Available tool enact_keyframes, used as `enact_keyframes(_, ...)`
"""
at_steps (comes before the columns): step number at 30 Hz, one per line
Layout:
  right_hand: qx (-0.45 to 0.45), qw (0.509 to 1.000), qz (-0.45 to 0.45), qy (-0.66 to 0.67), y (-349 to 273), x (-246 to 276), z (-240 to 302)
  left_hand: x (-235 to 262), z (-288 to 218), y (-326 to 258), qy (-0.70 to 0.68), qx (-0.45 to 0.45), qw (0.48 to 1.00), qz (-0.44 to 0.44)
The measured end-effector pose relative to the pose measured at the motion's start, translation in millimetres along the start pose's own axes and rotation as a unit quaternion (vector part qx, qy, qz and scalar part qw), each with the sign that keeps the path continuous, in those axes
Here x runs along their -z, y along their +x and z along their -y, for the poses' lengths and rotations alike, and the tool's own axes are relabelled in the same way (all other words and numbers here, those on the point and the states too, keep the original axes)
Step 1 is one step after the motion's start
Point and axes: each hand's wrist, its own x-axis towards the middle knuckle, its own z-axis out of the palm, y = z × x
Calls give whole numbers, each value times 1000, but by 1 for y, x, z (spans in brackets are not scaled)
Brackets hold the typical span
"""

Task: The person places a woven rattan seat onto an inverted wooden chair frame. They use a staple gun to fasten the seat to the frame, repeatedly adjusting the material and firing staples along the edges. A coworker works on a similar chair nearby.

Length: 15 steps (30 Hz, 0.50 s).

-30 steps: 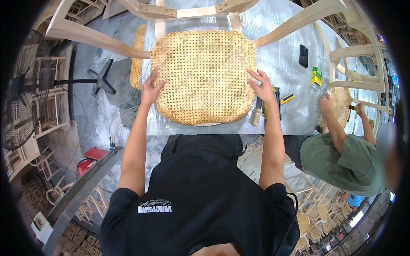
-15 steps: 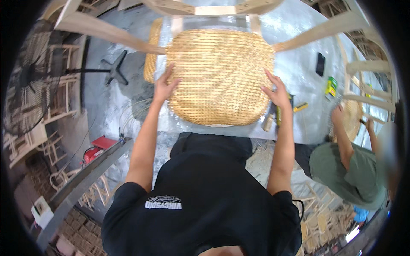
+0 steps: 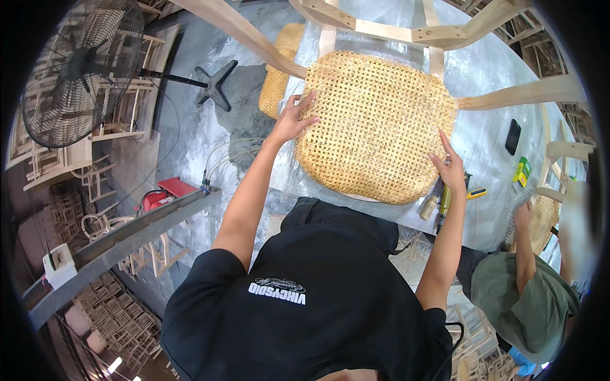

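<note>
Cane seat (image 3: 375,127) lies between left hand (image 3: 291,120) and right hand (image 3: 450,169).

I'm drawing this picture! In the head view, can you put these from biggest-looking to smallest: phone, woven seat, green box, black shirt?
1. Black shirt
2. Woven seat
3. Phone and green box: they look too alike to rank.

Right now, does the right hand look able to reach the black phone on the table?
Probably yes: the right hand is at the edge of the woven seat, the black phone lies farther right, and nothing visible blocks the way.
</note>
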Motion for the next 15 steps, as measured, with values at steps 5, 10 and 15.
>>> enact_keyframes(5, -36, 999, 5, 24, -1, 0, 6, 9, 3, 8, 7, 48, 993, 105)
enact_keyframes(10, 17, 999, 0, 28, 2, -5, -3, 14, 9, 9, -88, 24, 989, 115)
enact_keyframes(15, 31, 997, 2, 64, 3, -6, -19, 17, 4, 15, -98, 42, 983, 147)
